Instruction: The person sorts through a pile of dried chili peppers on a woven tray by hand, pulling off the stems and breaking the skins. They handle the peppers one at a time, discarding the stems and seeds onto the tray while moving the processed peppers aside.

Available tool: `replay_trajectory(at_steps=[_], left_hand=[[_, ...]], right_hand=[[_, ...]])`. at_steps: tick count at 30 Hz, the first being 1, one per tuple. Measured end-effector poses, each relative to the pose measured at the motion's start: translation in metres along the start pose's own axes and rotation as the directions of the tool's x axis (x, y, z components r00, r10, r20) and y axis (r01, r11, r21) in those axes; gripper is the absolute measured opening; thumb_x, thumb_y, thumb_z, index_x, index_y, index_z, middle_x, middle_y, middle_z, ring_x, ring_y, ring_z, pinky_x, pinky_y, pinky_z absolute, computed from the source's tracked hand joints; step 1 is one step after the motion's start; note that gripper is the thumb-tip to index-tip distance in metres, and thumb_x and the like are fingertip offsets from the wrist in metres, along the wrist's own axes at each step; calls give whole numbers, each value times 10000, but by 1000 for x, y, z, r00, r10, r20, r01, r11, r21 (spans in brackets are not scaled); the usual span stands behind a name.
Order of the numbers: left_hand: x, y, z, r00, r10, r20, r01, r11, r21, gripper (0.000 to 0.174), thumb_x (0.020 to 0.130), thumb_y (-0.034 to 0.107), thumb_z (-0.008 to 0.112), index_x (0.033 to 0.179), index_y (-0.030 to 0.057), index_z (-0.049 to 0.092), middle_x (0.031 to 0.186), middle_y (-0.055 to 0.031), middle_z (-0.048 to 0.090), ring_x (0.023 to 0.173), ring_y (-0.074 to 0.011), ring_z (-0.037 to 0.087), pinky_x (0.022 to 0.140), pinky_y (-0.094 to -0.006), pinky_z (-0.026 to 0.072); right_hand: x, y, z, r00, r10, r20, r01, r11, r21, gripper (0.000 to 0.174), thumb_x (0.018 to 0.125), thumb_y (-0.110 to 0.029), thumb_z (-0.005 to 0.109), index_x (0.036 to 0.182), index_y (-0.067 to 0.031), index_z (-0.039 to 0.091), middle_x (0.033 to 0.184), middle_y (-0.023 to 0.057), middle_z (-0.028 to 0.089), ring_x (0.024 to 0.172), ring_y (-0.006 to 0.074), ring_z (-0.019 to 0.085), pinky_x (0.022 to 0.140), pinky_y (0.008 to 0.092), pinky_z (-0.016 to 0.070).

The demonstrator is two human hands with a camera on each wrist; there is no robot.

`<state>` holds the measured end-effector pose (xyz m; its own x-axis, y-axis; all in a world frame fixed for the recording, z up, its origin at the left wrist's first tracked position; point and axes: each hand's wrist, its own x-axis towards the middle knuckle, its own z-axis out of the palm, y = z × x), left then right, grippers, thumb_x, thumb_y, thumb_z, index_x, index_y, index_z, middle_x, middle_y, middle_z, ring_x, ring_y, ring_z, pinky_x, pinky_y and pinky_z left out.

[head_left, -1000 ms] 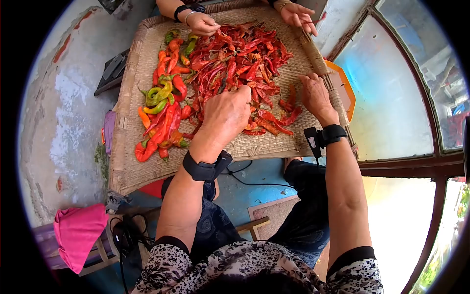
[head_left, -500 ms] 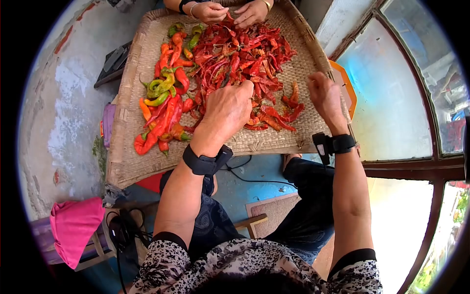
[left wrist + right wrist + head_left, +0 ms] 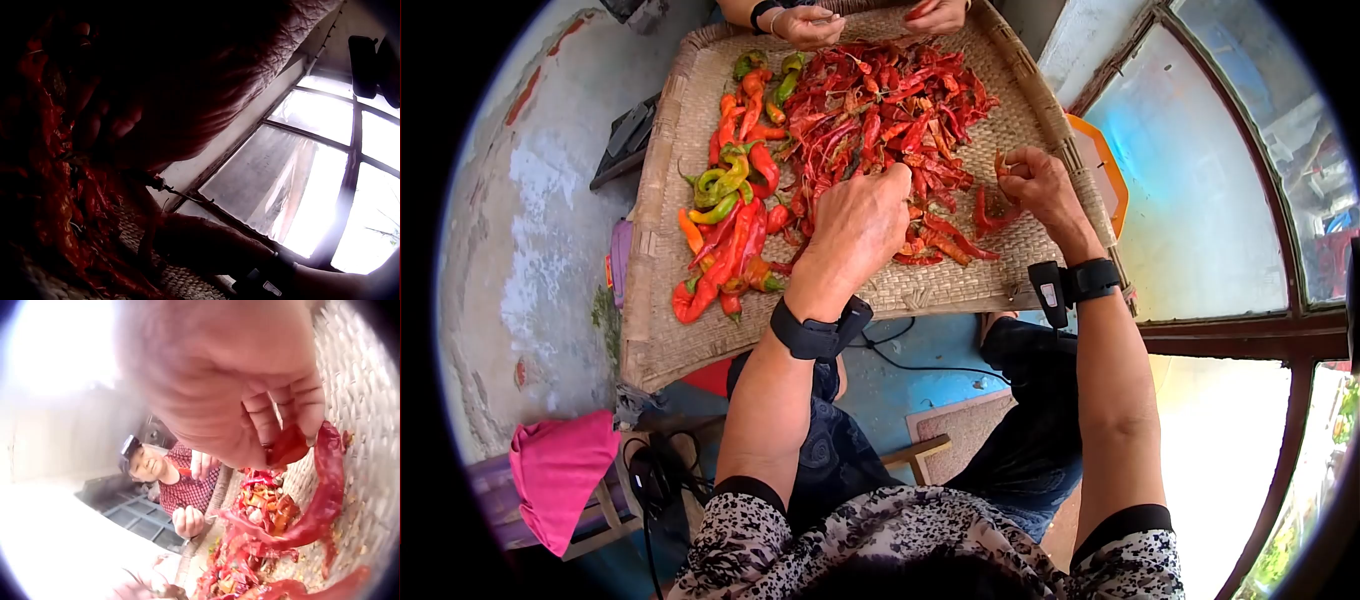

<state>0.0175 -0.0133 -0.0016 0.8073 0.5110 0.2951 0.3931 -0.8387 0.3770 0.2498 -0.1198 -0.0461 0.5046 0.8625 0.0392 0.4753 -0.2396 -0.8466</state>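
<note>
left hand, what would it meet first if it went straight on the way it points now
Likely the heap of dried red peppers on the woven tray: in the head view it lies directly ahead of the left hand, though the depth is hard to judge.

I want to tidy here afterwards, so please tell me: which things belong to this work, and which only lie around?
Belonging to the work:
shrivelled red peppers
pepper pinched by the right hand
plump peppers
woven tray

Apparently just lying about:
pink cloth
black cable
purple object

Bare near strip of woven tray [image 3: 965, 286], pepper heap [image 3: 880, 105] blocking centre, raised rim [image 3: 1042, 100] at right
</note>
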Motion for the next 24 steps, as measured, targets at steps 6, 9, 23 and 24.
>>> replay_trajectory(at_steps=[6, 9, 23, 24], left_hand=[[1, 2, -1, 1000, -9, 25, 8, 1000, 11, 48, 798, 42, 518, 836, 34, 489, 667, -177, 584, 651, -373, 594, 579, -470, 447], [0, 3, -1, 999, -18, 39, 18, 1000, 14, 48, 801, 47, 516, 839, 34, 489, 668, -179, 584, 655, -375, 592, 584, -472, 445], [1, 2, 1, 1000, -11, 21, 11, 1000, 13, 54, 796, 50, 508, 840, 29, 483, 689, -185, 586, 668, -382, 588, 597, -480, 437], [1, 2, 0, 1000, -15, 25, 14, 1000, 15, 55, 795, 49, 508, 839, 29, 482, 690, -185, 586, 667, -382, 587, 597, -479, 436]], right_hand=[[-11, -18, -24, 999, 25, -35, -3, 851, 526, 111, 849, -84, 638, 943, -50, 589, 766, 11, 626, 694, 93, 602, 649, 227, 450], [-11, -15, -33, 989, 85, -122, 12, 768, 640, 102, 857, -87, 631, 948, -62, 594, 825, 12, 635, 723, 89, 610, 626, 209, 451], [-1, 63, -84, 825, 145, -546, 306, 698, 647, 578, 865, -64, 606, 1331, 113, 313, 1100, 180, 561, 982, 251, 594, 845, 327, 516], [0, 77, -85, 816, -8, -578, 270, 890, 369, 657, 863, -79, 610, 1372, 120, 246, 1131, 190, 547, 1013, 264, 582, 856, 341, 505]])
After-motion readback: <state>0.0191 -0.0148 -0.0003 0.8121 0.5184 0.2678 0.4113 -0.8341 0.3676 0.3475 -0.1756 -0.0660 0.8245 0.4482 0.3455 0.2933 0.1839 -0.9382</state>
